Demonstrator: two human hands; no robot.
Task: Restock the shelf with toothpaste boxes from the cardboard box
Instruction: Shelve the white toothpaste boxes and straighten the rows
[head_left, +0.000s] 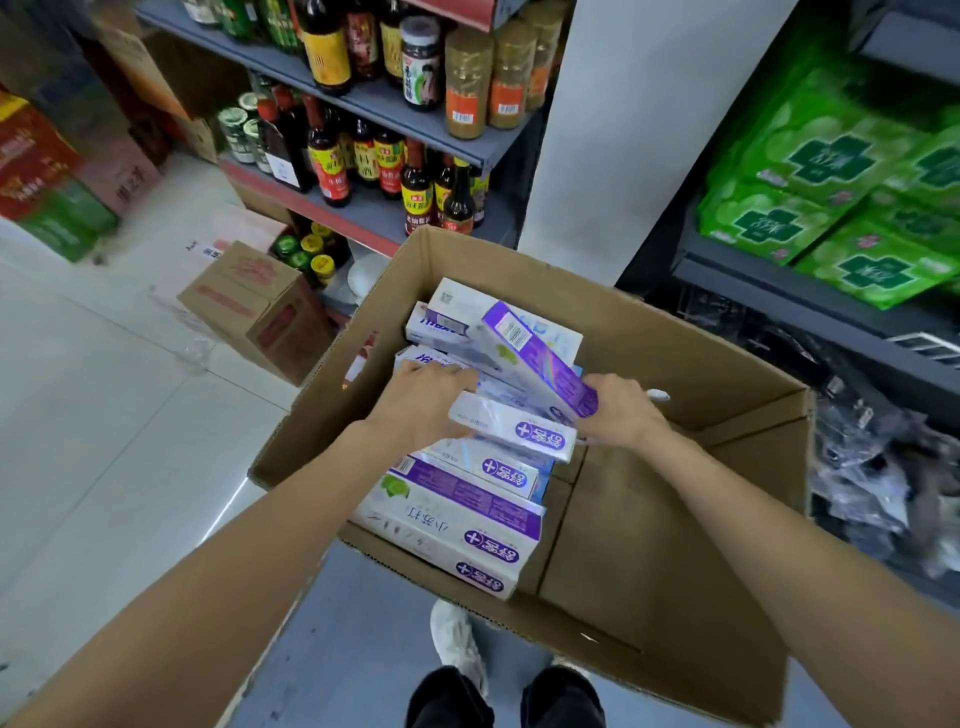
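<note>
An open cardboard box (675, 364) stands on the floor in front of me, its left half filled with several white-and-purple toothpaste boxes (467, 514). My left hand (421, 400) reaches into the pile and holds the left end of one white toothpaste box (514, 428) lying across the top. My right hand (618, 405) grips the near end of a purple toothpaste box (540, 353) that tilts up out of the pile. The right half of the cardboard box is bare. My fingertips are hidden behind the toothpaste boxes.
A grey shelf (374, 104) at the back left carries sauce bottles and jars. A shelf on the right holds green packs (831, 208) above dark wrapped goods (872, 467). A smaller closed carton (260, 306) sits on the tiled floor at left. My shoe (457, 644) is below the box.
</note>
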